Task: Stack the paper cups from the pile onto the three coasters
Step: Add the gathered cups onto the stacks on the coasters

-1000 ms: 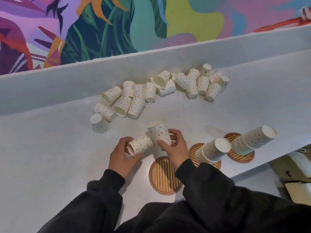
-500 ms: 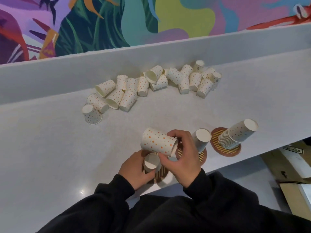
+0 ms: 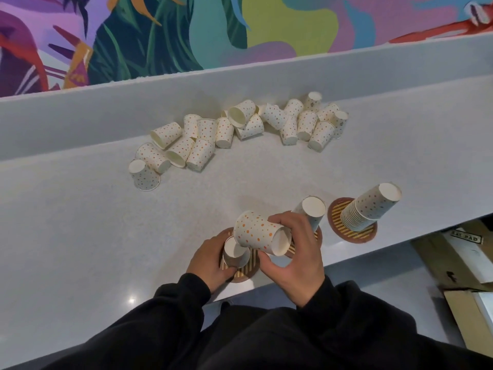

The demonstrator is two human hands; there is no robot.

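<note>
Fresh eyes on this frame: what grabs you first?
Up front, the right hand grips a dotted cup sideways above an inverted cup that the left hand holds on the nearest coaster. Farther back lies the loose cup pile. At right, a tall stack stands on the right coaster.

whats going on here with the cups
A person is stacking dotted paper cups onto coasters. The left hand holds an upside-down cup on the nearest coaster, while the right hand holds a second cup tilted above it. A short stack and a taller stack stand to the right, and a loose pile lies behind.
</note>
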